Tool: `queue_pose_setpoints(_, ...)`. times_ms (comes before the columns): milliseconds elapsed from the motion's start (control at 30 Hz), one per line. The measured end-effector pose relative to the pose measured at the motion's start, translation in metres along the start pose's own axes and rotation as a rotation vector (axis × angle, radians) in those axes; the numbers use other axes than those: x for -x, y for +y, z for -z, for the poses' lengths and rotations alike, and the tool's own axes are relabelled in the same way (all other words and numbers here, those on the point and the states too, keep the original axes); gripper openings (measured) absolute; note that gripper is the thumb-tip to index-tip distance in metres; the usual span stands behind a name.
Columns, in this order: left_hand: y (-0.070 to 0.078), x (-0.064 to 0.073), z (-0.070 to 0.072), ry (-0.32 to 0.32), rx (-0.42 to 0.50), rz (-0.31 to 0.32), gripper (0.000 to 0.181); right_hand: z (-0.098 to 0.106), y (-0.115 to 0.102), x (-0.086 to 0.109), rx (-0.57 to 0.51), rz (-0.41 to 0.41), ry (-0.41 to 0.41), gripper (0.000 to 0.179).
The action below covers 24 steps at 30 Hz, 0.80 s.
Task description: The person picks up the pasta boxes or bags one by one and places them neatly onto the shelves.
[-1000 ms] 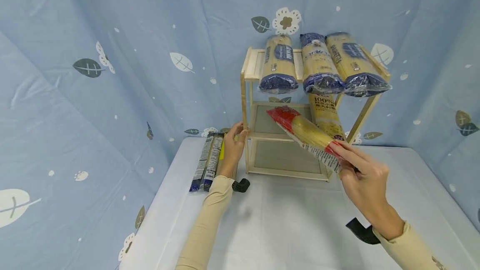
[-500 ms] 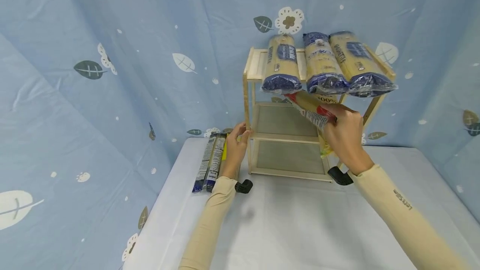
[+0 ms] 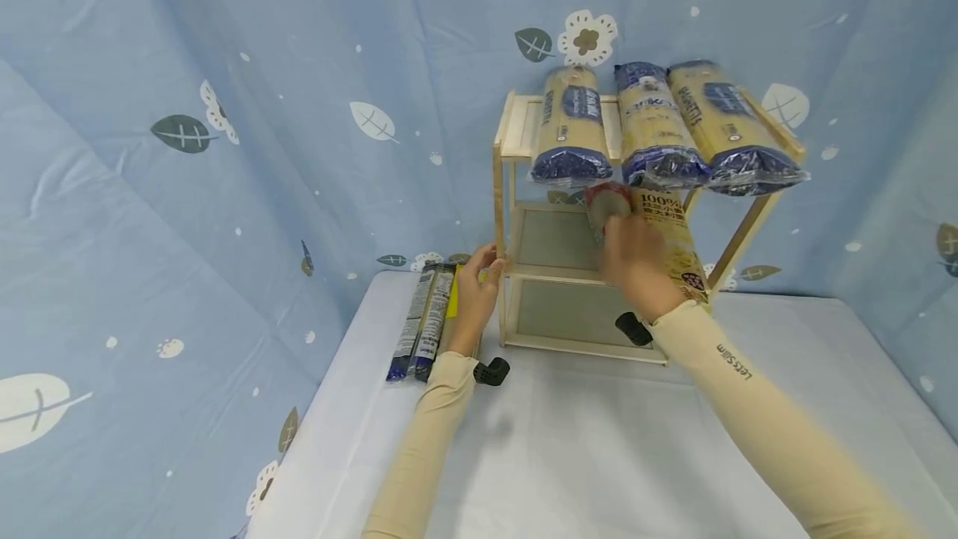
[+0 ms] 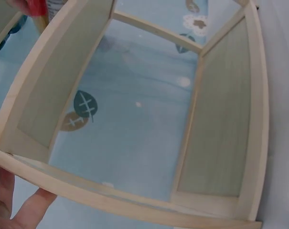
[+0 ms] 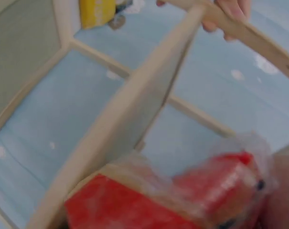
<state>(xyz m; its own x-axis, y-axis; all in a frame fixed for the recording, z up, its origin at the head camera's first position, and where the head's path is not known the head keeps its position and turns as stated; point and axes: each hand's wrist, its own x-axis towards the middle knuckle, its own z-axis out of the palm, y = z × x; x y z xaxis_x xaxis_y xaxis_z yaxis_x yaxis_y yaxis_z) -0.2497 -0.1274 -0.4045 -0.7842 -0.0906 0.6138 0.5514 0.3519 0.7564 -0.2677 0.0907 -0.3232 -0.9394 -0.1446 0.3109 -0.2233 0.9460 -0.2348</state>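
Curling thumb and fingers round the left post (image 3: 499,206) of a pale wooden rack (image 3: 550,274), a person's left hand (image 3: 475,294) grips it at the centre of the head view. The right hand (image 3: 636,260), blurred, closes round a slim, red-ended spaghetti packet (image 3: 608,205) right of centre, above the rack's middle shelf and below its top shelf. Whether the packet touches the shelf cannot be told. Along the bottom of the right wrist view, its glossy red film and crinkled clear plastic show.

Just right of the hand, a flat yellow pasta bag (image 3: 676,231) printed "100%" leans back within the rack. On the slatted top, at upper right, lie three plump, blue-ended packets: a left spaghetti packet (image 3: 575,119), a middle packet (image 3: 659,123) and a right spaghetti packet (image 3: 729,119), their clear wrap jutting past the front edge. The lower shelves have smooth grey-green panels in squared wooden frames.

Left of the left hand, slender dark-ended packets (image 3: 430,318) lie side by side on the smooth white tabletop (image 3: 569,456). Behind hangs a softly creased blue curtain (image 3: 277,65) with leaf and flower prints. Close-fitting beige sleeves (image 3: 756,393) cover both arms.
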Motion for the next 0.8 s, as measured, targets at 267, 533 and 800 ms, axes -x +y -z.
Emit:
queue_pose_setpoints(267,-0.016,-0.001,-0.002,-0.009,0.013,-0.013,0.025,-0.025,-0.006,0.004,0.049,-0.015,0.051,0.026)
queue_pose_setpoints(533,0.002,0.002,0.000,-0.001,0.018,-0.019,0.026,-0.044,-0.003,0.012,0.092,0.059,0.037,0.051)
queue_pose_setpoints(800,0.005,0.002,0.001,-0.004,0.009,0.004,0.026,-0.037,-0.003,0.019,0.061,0.054,-0.048,0.057)
